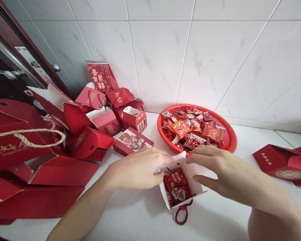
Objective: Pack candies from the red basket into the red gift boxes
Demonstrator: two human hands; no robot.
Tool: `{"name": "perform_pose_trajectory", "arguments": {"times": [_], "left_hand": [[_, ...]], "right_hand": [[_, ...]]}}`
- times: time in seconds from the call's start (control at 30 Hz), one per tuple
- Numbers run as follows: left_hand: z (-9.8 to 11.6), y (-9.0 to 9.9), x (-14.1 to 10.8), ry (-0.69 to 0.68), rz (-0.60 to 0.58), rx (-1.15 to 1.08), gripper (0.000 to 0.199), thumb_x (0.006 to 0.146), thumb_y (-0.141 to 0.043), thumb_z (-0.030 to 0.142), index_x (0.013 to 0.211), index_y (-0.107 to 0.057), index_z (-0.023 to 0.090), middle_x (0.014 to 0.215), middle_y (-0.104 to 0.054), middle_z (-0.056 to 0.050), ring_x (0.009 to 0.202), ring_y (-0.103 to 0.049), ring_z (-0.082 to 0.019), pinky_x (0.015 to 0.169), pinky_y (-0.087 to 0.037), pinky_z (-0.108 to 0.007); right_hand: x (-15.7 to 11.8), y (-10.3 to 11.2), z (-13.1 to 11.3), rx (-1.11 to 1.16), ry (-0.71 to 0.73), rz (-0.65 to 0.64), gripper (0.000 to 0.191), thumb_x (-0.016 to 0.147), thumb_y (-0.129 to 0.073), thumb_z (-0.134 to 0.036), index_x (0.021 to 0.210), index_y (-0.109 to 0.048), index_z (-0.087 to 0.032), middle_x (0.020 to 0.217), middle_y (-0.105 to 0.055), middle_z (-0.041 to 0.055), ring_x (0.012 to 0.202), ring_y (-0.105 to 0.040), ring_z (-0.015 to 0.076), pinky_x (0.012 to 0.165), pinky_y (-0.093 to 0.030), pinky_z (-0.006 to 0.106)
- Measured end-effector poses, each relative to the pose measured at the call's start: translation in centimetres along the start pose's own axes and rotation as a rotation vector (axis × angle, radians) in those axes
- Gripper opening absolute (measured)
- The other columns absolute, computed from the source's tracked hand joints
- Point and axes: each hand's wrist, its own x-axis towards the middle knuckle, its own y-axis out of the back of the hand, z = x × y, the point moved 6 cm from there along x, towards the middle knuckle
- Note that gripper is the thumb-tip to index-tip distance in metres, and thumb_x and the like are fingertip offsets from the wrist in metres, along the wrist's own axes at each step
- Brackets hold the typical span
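An open box with white inner walls stands on the white surface, several red candy packets inside it. A dark red cord loop hangs out at its near side. My left hand is at the box's left wall and far flap, fingers bent around the edge with the thumb at the rim. On the other side, my right hand touches the right wall and the far flap, thumb and fingers apart. Just behind the box sits a red oval basket filled with wrapped candies.
Many red boxes are piled at the left, one with a beige rope handle. Smaller gift boxes stand by the tiled wall. A flat printed box lies behind my left hand. More red boxes are at the right.
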Motion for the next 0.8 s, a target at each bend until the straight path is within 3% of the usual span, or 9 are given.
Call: {"name": "perform_pose_trajectory", "arguments": {"times": [0.13,0.3,0.47,0.6,0.8], "left_hand": [[-0.7,0.3,0.8,-0.044,-0.087,-0.058,0.037,0.089,-0.056,0.02,0.121,-0.072,0.029,0.106,-0.078,-0.003,0.099,-0.071,-0.024,0.084,-0.049,-0.029],[-1.2,0.9,1.2,-0.09,-0.094,-0.127,0.029,0.095,-0.059,0.03,0.119,-0.074,0.026,0.116,-0.077,-0.005,0.107,-0.07,-0.024,0.088,-0.049,-0.029],[-0.9,1.3,0.7,-0.16,-0.1,-0.135,0.038,0.095,-0.06,0.03,0.133,-0.068,0.031,0.134,-0.07,-0.004,0.119,-0.066,-0.024,0.094,-0.048,-0.029],[-0.9,1.4,0.6,-0.203,-0.076,-0.134,0.041,0.094,-0.063,0.028,0.134,-0.067,0.033,0.134,-0.071,-0.003,0.122,-0.065,-0.024,0.098,-0.047,-0.029],[-0.4,1.1,0.8,-0.209,-0.093,-0.14,0.04,0.096,-0.058,0.023,0.134,-0.066,0.035,0.127,-0.074,-0.001,0.117,-0.067,-0.022,0.096,-0.046,-0.03]], "right_hand": [[-0.2,0.3,1.0,-0.009,-0.082,-0.025,0.01,0.094,-0.062,-0.02,0.085,-0.065,-0.022,0.085,-0.069,0.0023,0.07,-0.062,0.0163,0.058,-0.045,0.028],[0.1,0.2,1.2,-0.002,-0.092,-0.085,0.018,0.094,-0.06,-0.021,0.076,-0.06,-0.021,0.076,-0.066,0.0012,0.066,-0.059,0.0157,0.056,-0.04,0.028],[-0.1,-0.2,1.5,0.066,-0.08,-0.109,0.025,0.096,-0.059,-0.028,0.073,-0.059,-0.02,0.07,-0.064,0.0006,0.062,-0.056,0.014,0.055,-0.039,0.027],[-1.2,-0.7,1.6,0.18,-0.114,-0.047,0.025,0.099,-0.054,-0.03,0.077,-0.061,-0.019,0.075,-0.068,0.0024,0.065,-0.059,0.0142,0.058,-0.044,0.026],[-2.9,-2.2,1.3,0.355,-0.219,0.121,0.009,0.096,-0.06,-0.027,0.088,-0.061,-0.022,0.08,-0.067,0.0011,0.075,-0.062,0.0154,0.068,-0.053,0.028]]}}
